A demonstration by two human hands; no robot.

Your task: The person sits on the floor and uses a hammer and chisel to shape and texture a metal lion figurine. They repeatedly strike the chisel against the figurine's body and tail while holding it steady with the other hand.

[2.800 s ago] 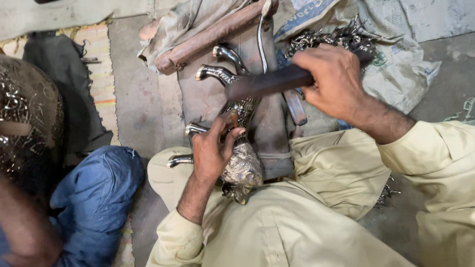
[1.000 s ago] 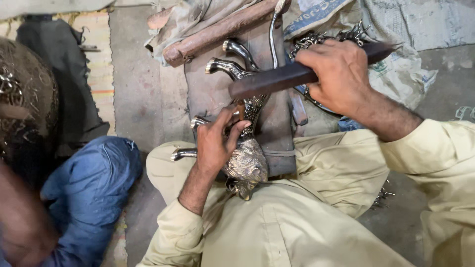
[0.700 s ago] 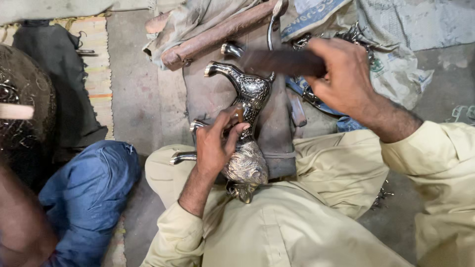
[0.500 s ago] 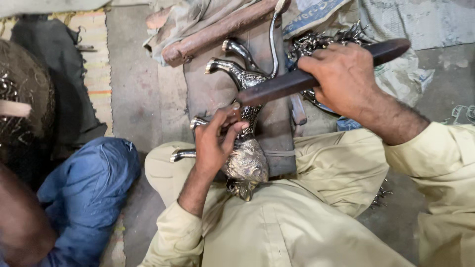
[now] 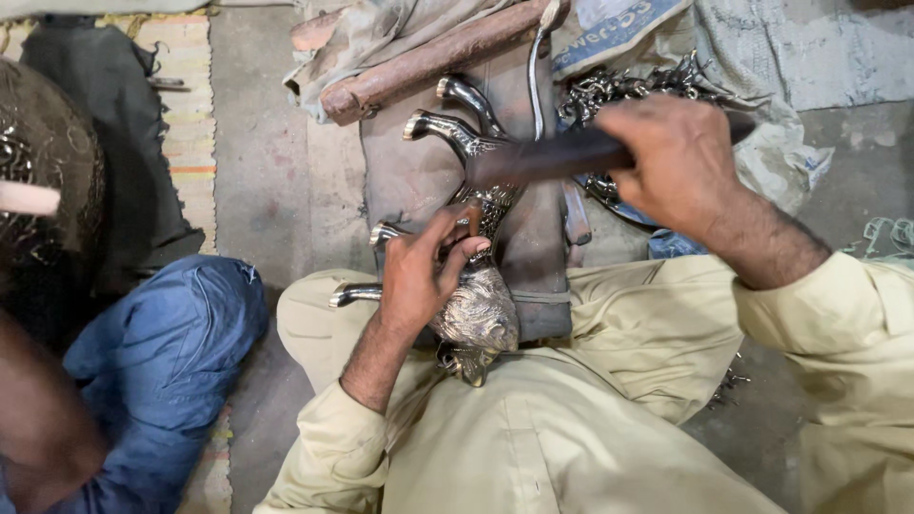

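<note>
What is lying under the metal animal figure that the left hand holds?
The metal animal figure rests on a brown block over the lap. The left hand covers part of it.

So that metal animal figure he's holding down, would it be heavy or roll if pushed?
The figure looks like solid, stiff cast metal, so probably heavy for its size. Its rounded body and polished legs suggest it may rock and feel slippery; the left hand pins it down.
</note>
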